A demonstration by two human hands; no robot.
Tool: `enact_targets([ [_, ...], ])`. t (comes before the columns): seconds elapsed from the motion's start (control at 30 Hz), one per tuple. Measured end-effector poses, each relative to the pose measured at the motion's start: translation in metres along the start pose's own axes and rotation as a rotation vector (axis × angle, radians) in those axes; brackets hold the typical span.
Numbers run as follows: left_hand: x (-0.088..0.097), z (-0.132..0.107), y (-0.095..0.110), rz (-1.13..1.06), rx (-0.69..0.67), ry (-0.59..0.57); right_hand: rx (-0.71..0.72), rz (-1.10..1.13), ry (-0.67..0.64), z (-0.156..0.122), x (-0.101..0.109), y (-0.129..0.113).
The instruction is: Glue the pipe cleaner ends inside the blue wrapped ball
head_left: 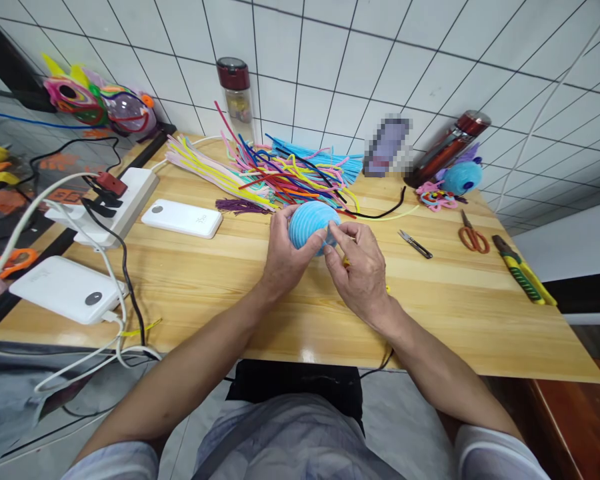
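Note:
A light-blue ball wound with fuzzy pipe cleaner is between my two hands, above the middle of the table. My left hand wraps round its left side, with the thumb pressed across the front. At the ball's right side, my right hand is closed in a pinch; its thumb and fingertips touch the ball near a blue strand end, too small to make out fully. A bit of yellow shows under the right fingers. Behind the ball lies a loose heap of pipe cleaners in many colours.
Thread snips, orange-handled scissors and green-yellow pliers lie to the right. A red thermos stands by a blue fuzzy figure. White power banks, a power strip and cables are at left.

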State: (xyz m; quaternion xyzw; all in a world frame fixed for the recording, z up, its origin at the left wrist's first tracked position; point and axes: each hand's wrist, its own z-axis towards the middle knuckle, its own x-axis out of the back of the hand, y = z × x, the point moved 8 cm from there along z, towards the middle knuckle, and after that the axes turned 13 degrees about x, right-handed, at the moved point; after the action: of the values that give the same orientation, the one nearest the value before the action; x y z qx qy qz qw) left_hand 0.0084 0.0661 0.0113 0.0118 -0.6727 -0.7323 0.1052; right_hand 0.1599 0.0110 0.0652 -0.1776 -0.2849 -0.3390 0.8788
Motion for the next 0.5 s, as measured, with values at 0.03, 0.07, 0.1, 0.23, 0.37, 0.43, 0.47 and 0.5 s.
enact_targets([
  [0.03,0.0,0.0,-0.001,-0.014,0.006,-0.002,-0.006,-0.006,-0.005,0.0,0.0,0.001],
  [0.07,0.0,0.001,-0.002,-0.027,0.012,-0.005,-0.012,-0.014,-0.011,0.001,0.001,0.001],
  [0.1,-0.001,0.001,-0.003,-0.035,0.019,-0.011,-0.017,-0.022,-0.015,0.002,0.002,0.001],
  [0.23,-0.002,0.001,-0.005,-0.045,0.038,-0.035,-0.006,-0.071,-0.023,0.005,0.006,0.002],
  [0.37,-0.004,0.001,-0.004,-0.064,0.055,-0.072,0.045,-0.142,-0.026,0.009,0.011,0.005],
  [0.43,-0.007,0.001,-0.004,-0.072,0.055,-0.094,0.06,-0.166,-0.031,0.01,0.013,0.008],
  [0.47,-0.008,0.001,-0.005,-0.076,0.055,-0.106,0.065,-0.176,-0.034,0.011,0.014,0.01],
  [0.5,-0.009,0.002,-0.005,-0.082,0.056,-0.117,0.068,-0.181,-0.035,0.011,0.015,0.012],
])
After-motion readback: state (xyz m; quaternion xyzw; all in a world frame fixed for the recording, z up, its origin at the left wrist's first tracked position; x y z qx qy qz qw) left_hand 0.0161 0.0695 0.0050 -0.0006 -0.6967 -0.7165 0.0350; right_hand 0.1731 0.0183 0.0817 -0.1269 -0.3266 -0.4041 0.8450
